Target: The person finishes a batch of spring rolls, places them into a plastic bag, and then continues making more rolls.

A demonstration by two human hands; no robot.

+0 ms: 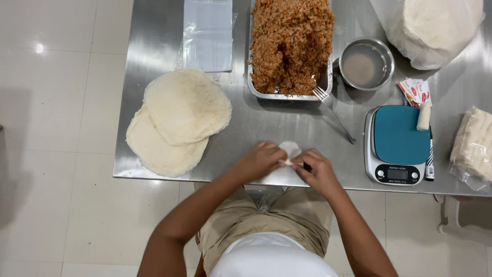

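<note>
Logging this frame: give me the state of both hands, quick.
Left hand: closed, pinching the white wrapper on the steel table.
Right hand: closed, pinching the same wrapper.

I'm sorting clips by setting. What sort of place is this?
Probably a small food-production kitchen. A bare stainless-steel table holds a metal tray of reddish-brown minced filling, stacked round white wrapper sheets and a teal-topped digital scale. Both hands, left and right, fold a white wrapper.

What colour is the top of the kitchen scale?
The scale has a teal-blue top on a silver body, seen in the head view.
</note>
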